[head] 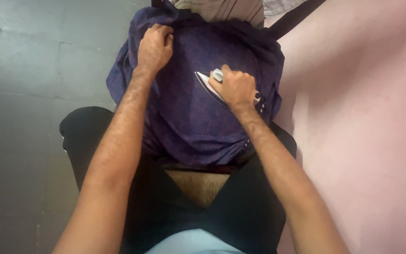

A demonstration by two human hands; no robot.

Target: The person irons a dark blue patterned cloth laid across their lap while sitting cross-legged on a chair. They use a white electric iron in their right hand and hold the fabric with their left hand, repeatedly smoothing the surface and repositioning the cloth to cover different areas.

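Seen from a head-worn camera looking straight down, a person presses a purple garment (193, 117) spread over a narrow padded surface between the knees. The right hand (237, 88) is wrapped tightly around the handle of a clothes iron (208, 84), whose pale body and pointed silver soleplate jut out to the upper left of the knuckles; the iron sits on the cloth near the garment's right half, tilted so that the plate's edge catches the light. The left hand (154, 47) lies well apart from the iron, up at the garment's far left corner, its fingers curled and pinching a fold of the fabric against the surface. The cloth lies directly beneath both hands and stretches between them, its lower hem falling toward the person's lap, where black trousers (240, 207) frame a strip of tan padding (198, 186). A row of small buttons (261, 106) shows just right of the iron-holding hand. Grey floor tiles (29, 94) fill the left of the scene, a pink wall (363, 127) the right, and striped cloth (222, 8) peeks from beyond the garment's far edge.
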